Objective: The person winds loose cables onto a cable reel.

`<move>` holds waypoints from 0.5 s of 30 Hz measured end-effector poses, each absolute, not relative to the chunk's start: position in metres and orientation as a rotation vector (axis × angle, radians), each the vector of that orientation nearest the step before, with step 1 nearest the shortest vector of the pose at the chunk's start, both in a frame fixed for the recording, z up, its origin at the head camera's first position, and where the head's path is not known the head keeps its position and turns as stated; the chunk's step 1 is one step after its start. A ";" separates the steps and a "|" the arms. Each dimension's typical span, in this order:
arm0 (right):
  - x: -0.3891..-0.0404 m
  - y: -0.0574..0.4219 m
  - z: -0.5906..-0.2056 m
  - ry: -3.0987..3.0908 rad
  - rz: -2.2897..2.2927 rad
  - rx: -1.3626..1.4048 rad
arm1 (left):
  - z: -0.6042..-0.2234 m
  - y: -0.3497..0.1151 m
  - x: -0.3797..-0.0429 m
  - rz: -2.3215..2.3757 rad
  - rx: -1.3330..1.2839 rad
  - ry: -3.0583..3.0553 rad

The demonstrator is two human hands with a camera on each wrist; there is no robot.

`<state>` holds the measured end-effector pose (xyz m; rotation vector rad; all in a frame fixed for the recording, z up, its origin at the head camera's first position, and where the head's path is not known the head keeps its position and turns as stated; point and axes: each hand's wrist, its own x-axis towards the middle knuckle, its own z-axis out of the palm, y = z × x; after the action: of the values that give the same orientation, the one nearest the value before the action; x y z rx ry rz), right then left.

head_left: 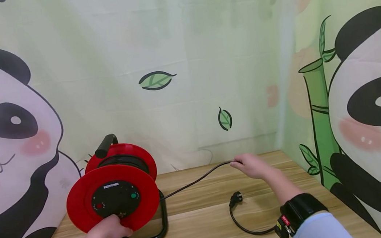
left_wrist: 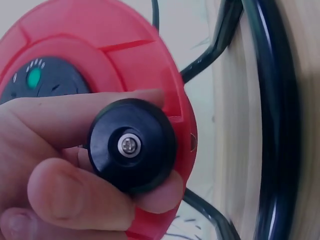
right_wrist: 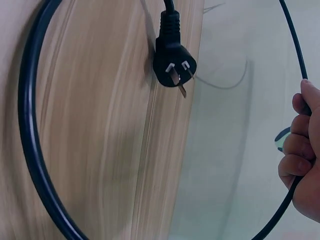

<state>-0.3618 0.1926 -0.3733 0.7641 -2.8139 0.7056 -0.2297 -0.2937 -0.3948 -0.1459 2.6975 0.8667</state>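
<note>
A red cable reel (head_left: 79, 200) with black cable wound between its flanges stands at the left of the wooden table, on a black tubular frame (head_left: 164, 217). My left hand (head_left: 105, 231) is at the lower front of the reel. In the left wrist view its fingers and thumb hold a round black crank knob (left_wrist: 132, 150) with a screw at its centre. Out to the right, my right hand (head_left: 254, 166) grips the black cable (head_left: 197, 180) that runs from the reel. In the right wrist view the fingers are curled round that cable.
The cable's black plug (head_left: 235, 198), metal pins showing, lies in front of my right hand, its cord looping toward the right wrist. Panda-printed curtains (head_left: 177, 116) stand behind and beside the wooden table (head_left: 203, 220). A black carrying handle (head_left: 106, 146) tops the reel.
</note>
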 end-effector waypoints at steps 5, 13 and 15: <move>-0.360 0.181 -0.372 -2.816 0.716 0.784 | -0.397 -0.310 -0.227 0.944 -0.204 2.670; -0.360 0.161 -0.377 -2.839 0.695 0.812 | -0.394 -0.333 -0.221 1.065 -0.253 2.658; -0.360 0.156 -0.378 -2.835 0.698 0.819 | -0.391 -0.337 -0.219 1.055 -0.252 2.662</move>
<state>-0.3601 0.1563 -0.3776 0.8189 -2.8349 0.6979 -0.2186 -0.3371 -0.3910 -0.2519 2.6623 1.0554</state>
